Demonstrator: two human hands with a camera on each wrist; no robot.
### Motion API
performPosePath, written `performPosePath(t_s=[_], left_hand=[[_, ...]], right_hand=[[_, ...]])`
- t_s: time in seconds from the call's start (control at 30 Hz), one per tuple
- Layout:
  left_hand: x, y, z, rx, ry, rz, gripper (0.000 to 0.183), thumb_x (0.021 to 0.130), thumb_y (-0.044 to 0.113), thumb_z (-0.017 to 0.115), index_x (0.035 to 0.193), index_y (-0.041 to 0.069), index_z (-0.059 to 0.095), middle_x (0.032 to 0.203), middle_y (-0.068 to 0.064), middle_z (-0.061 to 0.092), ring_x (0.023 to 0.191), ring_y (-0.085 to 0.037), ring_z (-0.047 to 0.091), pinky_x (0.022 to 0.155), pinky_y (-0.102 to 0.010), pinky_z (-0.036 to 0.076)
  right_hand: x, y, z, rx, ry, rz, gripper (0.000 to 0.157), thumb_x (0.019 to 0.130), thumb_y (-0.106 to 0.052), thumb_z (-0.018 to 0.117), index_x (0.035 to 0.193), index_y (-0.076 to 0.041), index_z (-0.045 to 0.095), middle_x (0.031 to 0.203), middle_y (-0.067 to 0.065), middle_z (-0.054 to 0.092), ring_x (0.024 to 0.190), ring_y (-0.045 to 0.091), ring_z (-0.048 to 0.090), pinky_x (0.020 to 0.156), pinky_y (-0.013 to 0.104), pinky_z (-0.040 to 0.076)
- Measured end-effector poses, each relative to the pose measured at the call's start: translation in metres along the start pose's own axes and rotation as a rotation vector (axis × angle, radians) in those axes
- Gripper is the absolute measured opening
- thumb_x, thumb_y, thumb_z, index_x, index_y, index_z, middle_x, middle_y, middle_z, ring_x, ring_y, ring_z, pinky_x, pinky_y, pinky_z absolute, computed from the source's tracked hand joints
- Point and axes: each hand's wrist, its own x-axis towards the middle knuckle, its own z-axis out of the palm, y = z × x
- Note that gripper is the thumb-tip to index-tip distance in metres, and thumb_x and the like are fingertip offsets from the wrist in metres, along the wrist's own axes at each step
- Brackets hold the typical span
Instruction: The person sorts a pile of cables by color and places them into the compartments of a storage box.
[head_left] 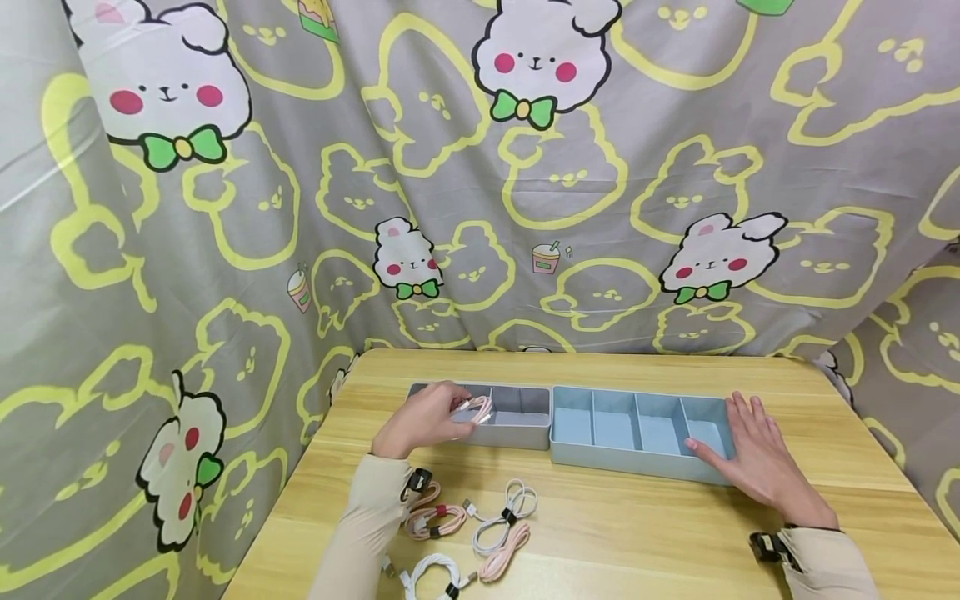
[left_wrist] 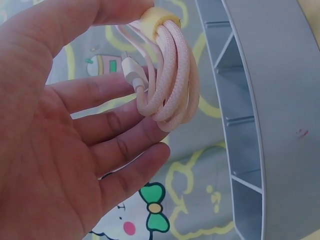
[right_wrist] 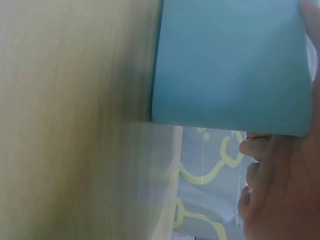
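My left hand pinches a coiled pale pink cable between thumb and index finger, at its yellow strap. The other fingers are spread below the coil. This hand is over the grey divided box, covering part of its left side. In the left wrist view a white plug hangs from the coil. My right hand rests at the right end of the blue divided box, fingers extended along the end and thumb over the front rim. No contents show in the blue box's compartments.
In front of the boxes lie several bundled cables: a pink one with a red strap, a grey-white one, a plain pink coil and a white one. A patterned curtain hangs behind the wooden table.
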Motion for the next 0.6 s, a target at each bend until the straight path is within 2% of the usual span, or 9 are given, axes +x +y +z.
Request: performPosePath(t_s=[0.1,0.4,0.6], left_hand=[[0.003,0.003,0.000,0.017,-0.002,0.018,0.034,0.088,0.028,0.075,0.112,0.005,0.074,0.078,-0.001,0.060,0.063,-0.008,0.044,0.055,-0.023,0.034],[0.010,0.012,0.005,0.069,0.006,0.032,0.041,0.088,0.033,0.075,0.119,0.005,0.073,0.094,-0.009,0.069,0.070,-0.011,0.049,0.061,-0.026,0.041],[0.015,0.021,0.007,0.083,0.006,0.047,0.038,0.088,0.033,0.074,0.114,0.006,0.074,0.090,-0.007,0.067,0.068,-0.010,0.046,0.060,-0.025,0.038]], right_hand=[[0.000,0.000,0.000,-0.001,0.001,0.000,0.110,0.099,-0.061,0.054,0.160,0.013,0.001,0.167,0.038,-0.005,0.155,0.055,-0.015,0.123,0.071,-0.011],[0.000,-0.001,-0.001,-0.005,-0.003,0.001,0.110,0.099,-0.061,0.054,0.160,0.013,0.001,0.167,0.038,-0.006,0.155,0.055,-0.016,0.123,0.071,-0.011],[0.000,-0.002,-0.002,-0.005,-0.003,0.000,0.110,0.099,-0.061,0.054,0.160,0.013,0.000,0.167,0.038,-0.007,0.155,0.055,-0.017,0.123,0.071,-0.011]])
